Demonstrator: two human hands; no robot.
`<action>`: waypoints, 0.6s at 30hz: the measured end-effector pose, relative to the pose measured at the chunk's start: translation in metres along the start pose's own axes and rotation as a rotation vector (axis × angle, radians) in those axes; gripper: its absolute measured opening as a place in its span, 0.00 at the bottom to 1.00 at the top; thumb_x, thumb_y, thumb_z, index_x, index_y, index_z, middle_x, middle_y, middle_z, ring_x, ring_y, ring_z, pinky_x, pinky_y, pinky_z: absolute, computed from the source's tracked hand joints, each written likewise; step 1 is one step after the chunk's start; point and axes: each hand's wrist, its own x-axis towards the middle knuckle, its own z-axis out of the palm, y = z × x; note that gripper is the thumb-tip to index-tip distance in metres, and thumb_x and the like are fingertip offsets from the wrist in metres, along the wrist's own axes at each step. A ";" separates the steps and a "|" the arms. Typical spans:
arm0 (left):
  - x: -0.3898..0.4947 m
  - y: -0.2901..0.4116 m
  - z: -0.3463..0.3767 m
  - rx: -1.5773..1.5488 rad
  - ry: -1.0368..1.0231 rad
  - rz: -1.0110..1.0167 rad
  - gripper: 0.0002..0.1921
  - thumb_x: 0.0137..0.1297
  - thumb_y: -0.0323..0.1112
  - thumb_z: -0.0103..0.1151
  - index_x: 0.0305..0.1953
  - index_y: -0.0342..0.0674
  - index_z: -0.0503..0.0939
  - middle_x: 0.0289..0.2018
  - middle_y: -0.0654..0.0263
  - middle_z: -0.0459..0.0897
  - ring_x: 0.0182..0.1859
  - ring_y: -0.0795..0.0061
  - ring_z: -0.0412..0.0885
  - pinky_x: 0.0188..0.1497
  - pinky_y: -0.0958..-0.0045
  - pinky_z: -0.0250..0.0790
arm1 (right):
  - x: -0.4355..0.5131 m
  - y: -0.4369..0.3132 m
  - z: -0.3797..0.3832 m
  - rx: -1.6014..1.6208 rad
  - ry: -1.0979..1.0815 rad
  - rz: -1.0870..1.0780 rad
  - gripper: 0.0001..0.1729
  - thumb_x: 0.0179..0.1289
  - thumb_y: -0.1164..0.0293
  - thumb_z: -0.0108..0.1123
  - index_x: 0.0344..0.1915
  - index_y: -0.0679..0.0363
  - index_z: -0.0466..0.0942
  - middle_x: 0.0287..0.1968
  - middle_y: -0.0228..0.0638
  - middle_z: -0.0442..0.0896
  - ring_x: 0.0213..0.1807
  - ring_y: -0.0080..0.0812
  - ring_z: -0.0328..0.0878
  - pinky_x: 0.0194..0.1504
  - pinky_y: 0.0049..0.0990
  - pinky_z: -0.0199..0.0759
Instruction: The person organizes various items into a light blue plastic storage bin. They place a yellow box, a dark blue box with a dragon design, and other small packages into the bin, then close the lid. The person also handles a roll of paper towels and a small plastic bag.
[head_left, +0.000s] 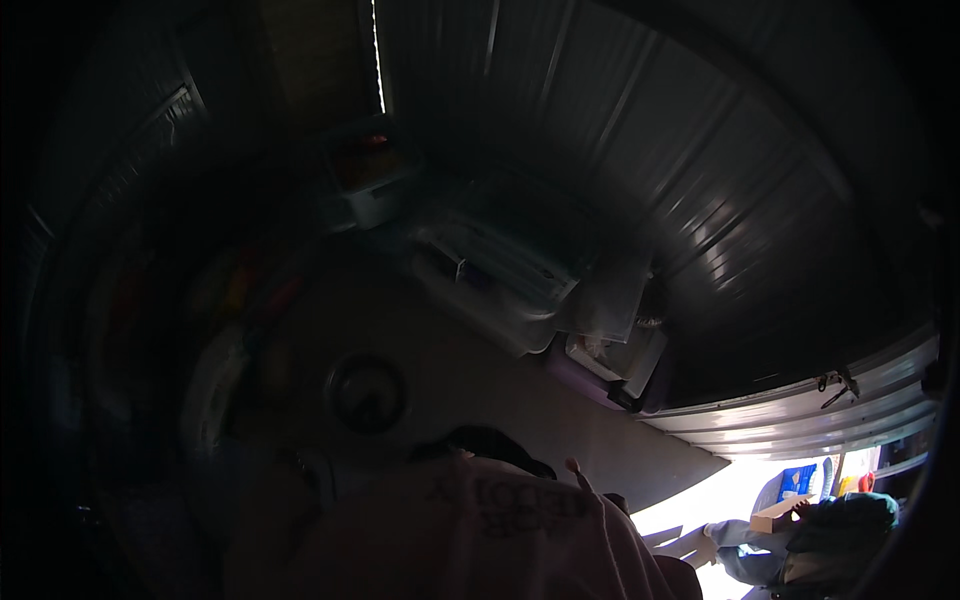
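Observation:
Neither of my hands shows in this dark view. The front of my pink hooded top (510, 525), with its drawstring and some printing, fills the bottom middle. On the floor before me lies a dark round object (367, 394), too dim to name. Beyond it a long translucent plastic bin (510, 259) rests by the corrugated metal wall. To its right a white basket (600, 360) sits on a purple container (574, 379).
A small bin with red and yellowish contents (367, 161) stands at the back. Dim colourful items (240, 289) lie at the left. In the bright opening at lower right, another person (817, 544) holds a cardboard box (776, 515).

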 end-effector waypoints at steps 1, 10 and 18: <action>-0.012 -0.008 0.016 0.004 -0.025 -0.016 0.11 0.57 0.43 0.51 0.30 0.42 0.74 0.25 0.64 0.74 0.28 0.68 0.70 0.32 0.61 0.65 | 0.018 0.016 -0.008 -0.311 0.199 -0.350 0.07 0.42 0.68 0.57 0.27 0.47 0.79 0.34 0.31 0.81 0.37 0.33 0.78 0.35 0.32 0.72; -0.035 -0.043 0.113 0.068 0.026 0.068 0.17 0.58 0.46 0.48 0.23 0.40 0.77 0.19 0.61 0.73 0.24 0.65 0.70 0.29 0.59 0.63 | 0.163 0.004 -0.095 -0.565 -0.349 -0.273 0.10 0.53 0.64 0.51 0.34 0.47 0.79 0.32 0.33 0.80 0.37 0.36 0.77 0.36 0.37 0.70; -0.035 -0.023 0.024 -0.223 0.220 -0.532 0.21 0.62 0.44 0.40 0.31 0.30 0.76 0.31 0.50 0.78 0.34 0.54 0.75 0.39 0.57 0.68 | 0.278 -0.157 -0.249 -0.070 0.097 -0.764 0.12 0.46 0.64 0.58 0.32 0.55 0.76 0.21 0.34 0.77 0.28 0.35 0.77 0.28 0.31 0.69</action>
